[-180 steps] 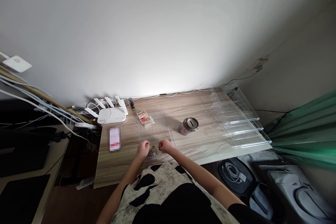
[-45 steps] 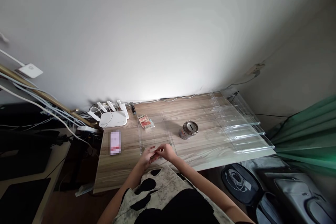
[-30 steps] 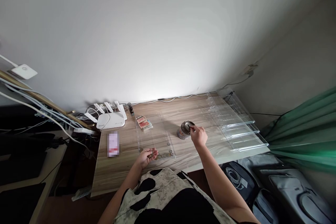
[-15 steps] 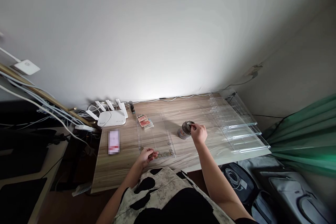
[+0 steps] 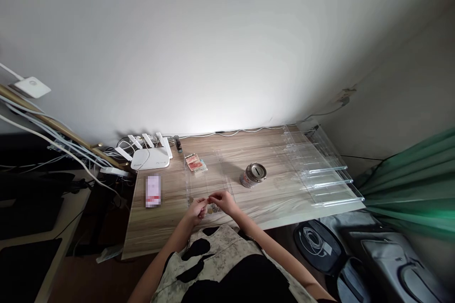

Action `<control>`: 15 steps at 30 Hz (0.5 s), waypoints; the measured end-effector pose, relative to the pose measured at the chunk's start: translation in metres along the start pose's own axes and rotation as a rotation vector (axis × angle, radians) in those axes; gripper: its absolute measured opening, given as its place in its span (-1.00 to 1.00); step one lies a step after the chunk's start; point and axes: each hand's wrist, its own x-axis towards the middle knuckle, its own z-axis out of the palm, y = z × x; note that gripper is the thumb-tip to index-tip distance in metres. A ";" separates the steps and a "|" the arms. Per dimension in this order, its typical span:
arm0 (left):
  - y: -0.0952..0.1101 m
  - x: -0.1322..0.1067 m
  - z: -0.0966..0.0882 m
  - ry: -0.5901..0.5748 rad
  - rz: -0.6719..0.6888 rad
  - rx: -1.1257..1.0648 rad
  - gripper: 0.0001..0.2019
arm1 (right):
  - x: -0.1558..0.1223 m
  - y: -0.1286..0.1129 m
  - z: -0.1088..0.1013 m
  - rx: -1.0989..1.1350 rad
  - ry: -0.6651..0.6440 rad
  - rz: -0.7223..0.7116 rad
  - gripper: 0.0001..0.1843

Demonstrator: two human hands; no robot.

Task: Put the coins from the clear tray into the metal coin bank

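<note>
Over the near edge of a clear plastic tray [image 5: 209,184], my left hand [image 5: 196,211] is closed with its fingers curled. Its fingertips meet those of my right hand [image 5: 222,201], which is closed in a pinch. What either hand holds is too small or hidden to make out. Several coins [image 5: 210,210] lie in the tray just below my hands, partly covered by them. A few folded banknotes [image 5: 194,163] rest at the tray's far left. Right of the tray, a round tin coin bank [image 5: 253,175] stands upright, the dark slot in its lid showing.
A white router [image 5: 151,158] with raised antennas and a small dark bottle [image 5: 178,144] stand at the back left. A blurred pink card-like item [image 5: 153,191] lies nearer. Clear stacked acrylic panels [image 5: 320,170] occupy the right side. Cables run along the wall.
My right hand has left the coin bank's lid and moved left and nearer to meet my left hand. The lid's slot is now uncovered. My left hand stays almost in place.
</note>
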 end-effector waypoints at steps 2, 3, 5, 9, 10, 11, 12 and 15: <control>0.001 -0.002 0.001 -0.016 -0.009 0.011 -0.64 | 0.000 0.002 0.012 0.081 -0.054 0.014 -0.62; 0.000 -0.002 0.000 -0.018 -0.014 0.009 -0.65 | 0.000 0.002 0.011 0.092 -0.063 0.019 -0.62; -0.002 -0.002 -0.002 0.002 -0.023 -0.032 -0.69 | 0.000 0.000 -0.003 0.034 -0.003 0.021 -0.66; -0.006 0.003 -0.009 0.121 -0.062 -0.191 -0.89 | -0.001 -0.006 -0.067 -0.290 0.560 0.071 -0.71; -0.006 0.004 -0.010 0.134 -0.075 -0.210 -0.90 | -0.002 -0.006 -0.086 -0.371 0.722 0.105 -0.70; -0.005 0.005 -0.010 0.136 -0.088 -0.219 -0.88 | -0.003 -0.004 -0.104 -0.453 0.864 0.131 -0.70; -0.005 0.006 -0.011 0.127 -0.098 -0.221 -0.86 | -0.004 -0.002 -0.121 -0.530 0.954 0.150 -0.71; -0.002 0.006 -0.009 0.084 -0.104 -0.216 -0.81 | -0.008 0.008 -0.154 -0.691 0.987 0.248 -0.77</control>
